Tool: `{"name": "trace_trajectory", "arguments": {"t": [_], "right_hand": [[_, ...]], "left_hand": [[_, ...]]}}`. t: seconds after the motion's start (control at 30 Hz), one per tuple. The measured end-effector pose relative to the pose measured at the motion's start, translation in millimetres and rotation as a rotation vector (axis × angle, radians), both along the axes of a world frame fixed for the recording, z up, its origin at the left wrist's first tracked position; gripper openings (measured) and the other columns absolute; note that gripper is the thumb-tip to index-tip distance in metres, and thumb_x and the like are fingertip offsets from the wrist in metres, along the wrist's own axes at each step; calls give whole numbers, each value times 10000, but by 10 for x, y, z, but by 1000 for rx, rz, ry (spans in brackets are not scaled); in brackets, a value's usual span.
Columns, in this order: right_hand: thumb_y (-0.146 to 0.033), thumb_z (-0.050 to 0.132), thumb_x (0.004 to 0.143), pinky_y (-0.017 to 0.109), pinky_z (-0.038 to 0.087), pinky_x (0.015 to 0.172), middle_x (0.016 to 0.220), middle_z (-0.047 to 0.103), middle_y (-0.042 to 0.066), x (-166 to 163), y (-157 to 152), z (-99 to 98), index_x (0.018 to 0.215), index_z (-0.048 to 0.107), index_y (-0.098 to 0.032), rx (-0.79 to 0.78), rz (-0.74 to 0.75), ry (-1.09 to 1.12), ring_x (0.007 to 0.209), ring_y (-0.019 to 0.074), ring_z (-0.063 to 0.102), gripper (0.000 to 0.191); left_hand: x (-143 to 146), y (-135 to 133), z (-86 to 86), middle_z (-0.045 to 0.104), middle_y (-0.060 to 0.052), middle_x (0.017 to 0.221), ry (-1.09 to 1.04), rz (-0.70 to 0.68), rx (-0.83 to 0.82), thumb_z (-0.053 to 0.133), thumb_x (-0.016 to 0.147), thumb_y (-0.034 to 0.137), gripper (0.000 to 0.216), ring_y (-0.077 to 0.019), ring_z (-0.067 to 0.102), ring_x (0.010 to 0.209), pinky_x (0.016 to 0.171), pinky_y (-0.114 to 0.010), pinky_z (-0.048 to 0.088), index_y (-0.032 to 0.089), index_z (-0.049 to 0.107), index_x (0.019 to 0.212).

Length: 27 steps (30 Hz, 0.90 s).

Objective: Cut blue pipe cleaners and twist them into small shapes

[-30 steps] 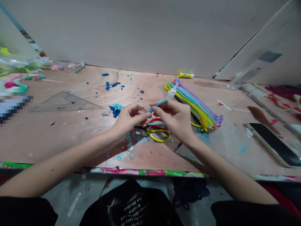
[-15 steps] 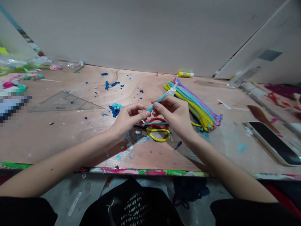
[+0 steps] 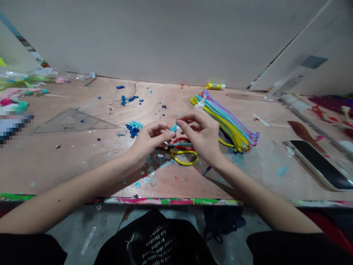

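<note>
- In hand: the left hand (image 3: 151, 140) and right hand (image 3: 200, 134) work together just above the plywood counter (image 3: 68, 169), their fingertips closing on a slim cyan stem (image 3: 173, 128), the small piece being worked on, which sits between them and is too blurred to read clearly
- Left hand: fingers curled and tips drawn narrow, just below the cyan stem; whether they grip it cannot be told
- Right hand: thumb and forefinger held narrow at the upper end of the cyan stem, the other fingers loosely bent; a firm hold cannot be told either
- A white plastic nozzle (image 3: 200, 104) stands at about 12 o'clock from the right hand, against the top of a bundle of pipe cleaners (image 3: 228, 127) in yellow, blue and purple; whether it joins the cyan stem cannot be told
- Red-and-yellow-handled scissors (image 3: 182, 151) lie at 6 o'clock from the gap between the hands, nearly under the fingers
- Blue clay crumbs (image 3: 134, 129) lie at 9 o'clock from the left hand, with a clear plastic set square (image 3: 74, 122) beyond them
- A glue stick (image 3: 215, 86) lies at 1 o'clock near the back wall, and a smartphone (image 3: 317, 165) at 3 o'clock
</note>
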State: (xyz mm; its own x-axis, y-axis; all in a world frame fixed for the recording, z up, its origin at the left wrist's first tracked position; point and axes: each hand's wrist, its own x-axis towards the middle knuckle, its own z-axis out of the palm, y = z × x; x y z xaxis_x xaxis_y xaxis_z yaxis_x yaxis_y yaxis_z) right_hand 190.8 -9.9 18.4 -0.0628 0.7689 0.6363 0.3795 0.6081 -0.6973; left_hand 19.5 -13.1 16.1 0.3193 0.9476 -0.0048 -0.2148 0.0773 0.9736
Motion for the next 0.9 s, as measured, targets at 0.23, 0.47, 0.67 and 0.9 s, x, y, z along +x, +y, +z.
{"name": "trace_trajectory", "arguments": {"t": [0.23,0.47,0.67,0.9], "right_hand": [[-222,596,938,243,522,616,872,726,35,-20,-52,-3,872,716,-195,68,2,-100,791,147,658,139],[-233,555,928,252,546,610,980,738,62,-61,-72,-44,931,735,-191,-80,93,-48,805,156,676,185],[-244,575,901,238,507,588,908,734,47,-62,-65,-30,901,728,-186,-115,133,-47,753,143,649,164],[-320,636,894,259,504,613,819,705,37,-28,-38,19,837,722,-173,-183,179,-18,725,144,631,180]], "left_hand": [[-9,13,-14,681,11,700,-7,7,58,865,665,345,290,-114,626,621,550,-215,470,187,696,840],[-21,42,-30,659,36,654,-19,68,92,885,656,361,343,-114,635,610,552,-216,469,187,651,835],[-26,31,-26,642,65,609,-9,101,126,879,678,356,426,-114,642,600,555,-209,473,191,593,946],[-60,59,-30,685,40,634,82,86,175,862,703,373,422,-121,643,589,565,-230,481,181,591,965]]}}
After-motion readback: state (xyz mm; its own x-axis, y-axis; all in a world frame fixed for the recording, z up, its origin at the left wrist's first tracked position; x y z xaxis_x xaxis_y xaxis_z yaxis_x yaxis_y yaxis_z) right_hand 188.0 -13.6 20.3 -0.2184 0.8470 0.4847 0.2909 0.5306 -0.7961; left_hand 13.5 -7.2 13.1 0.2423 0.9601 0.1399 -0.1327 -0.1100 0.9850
